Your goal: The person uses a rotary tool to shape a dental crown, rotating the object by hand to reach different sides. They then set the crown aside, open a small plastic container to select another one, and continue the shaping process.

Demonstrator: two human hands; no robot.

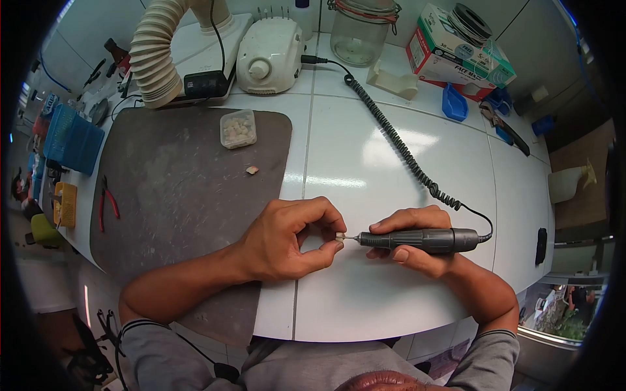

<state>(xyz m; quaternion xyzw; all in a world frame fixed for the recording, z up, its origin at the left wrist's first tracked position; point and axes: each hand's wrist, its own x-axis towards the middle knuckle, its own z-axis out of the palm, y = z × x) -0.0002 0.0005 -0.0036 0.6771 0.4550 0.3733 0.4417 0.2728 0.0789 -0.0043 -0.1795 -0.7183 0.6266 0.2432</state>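
My left hand [293, 238] pinches a small pale piece [340, 236] between thumb and fingertips, over the white tiled table. My right hand [424, 241] is wrapped round a dark rotary handpiece [433, 240] lying level, its thin metal tip pointing left and meeting the small piece. A coiled black cord [404, 146] runs from the handpiece's rear up to a white control unit [269, 57] at the back. Beyond my left hand, another small piece [252, 170] lies on the grey mat [176, 195], near a clear square container [238, 129] of pale pieces.
Red-handled pliers [108, 203] lie on the mat's left side. Blue baskets [73, 138] stand at the far left. A ribbed hose [155, 58], a glass jar [362, 32], a box [456, 55], a blue scoop [454, 103] and a dark-handled tool [512, 133] line the back.
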